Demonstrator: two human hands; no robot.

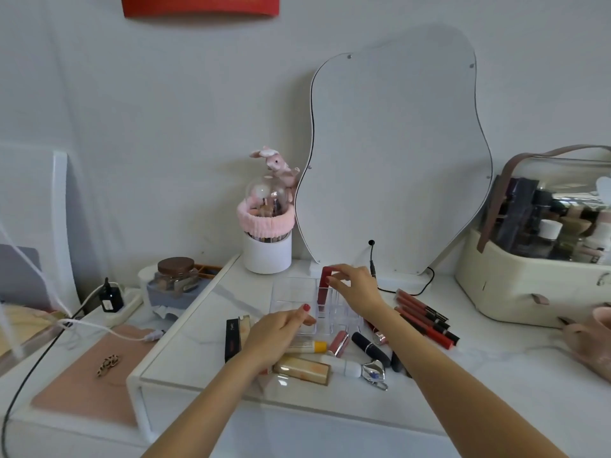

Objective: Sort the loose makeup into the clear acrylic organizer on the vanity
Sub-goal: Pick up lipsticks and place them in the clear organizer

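Observation:
The clear acrylic organizer stands mid-vanity. A red lipstick tube stands upright in one of its rear slots, and my right hand pinches its top. My left hand rests against the organizer's front left corner, fingers curled on its edge. Loose makeup lies in front: a pink lipstick, a black lipstick, a gold-cased stick, a yellow-capped tube, a black box and several red lip pencils.
A wavy mirror leans on the wall behind. A white brush holder with a pink band stands back left. A cream cosmetic case fills the right. A jar, cables and a power strip sit at left.

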